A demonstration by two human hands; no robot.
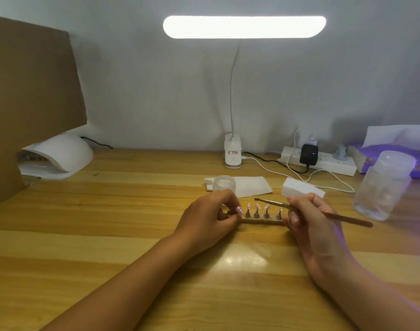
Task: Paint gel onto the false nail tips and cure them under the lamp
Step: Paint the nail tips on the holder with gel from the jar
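A narrow holder bar (261, 220) lies on the wooden table with several pink false nail tips (257, 207) standing on small pegs. My left hand (209, 220) grips the bar's left end, fingers curled round it. My right hand (309, 218) touches the bar's right end and holds a thin brown brush (340, 217), whose dark tip (256, 199) points left just above the nail tips. The white curing lamp (60, 156) sits at the far left of the table, its opening facing the camera.
A small glass dish (224, 183) stands on a white tissue (249, 186) behind the hands, beside a white block (302, 187). A clear jar (383, 185) stands at right. A clip desk lamp (232, 151), power strip (323, 161) with cables and a cardboard panel (25, 96) line the back.
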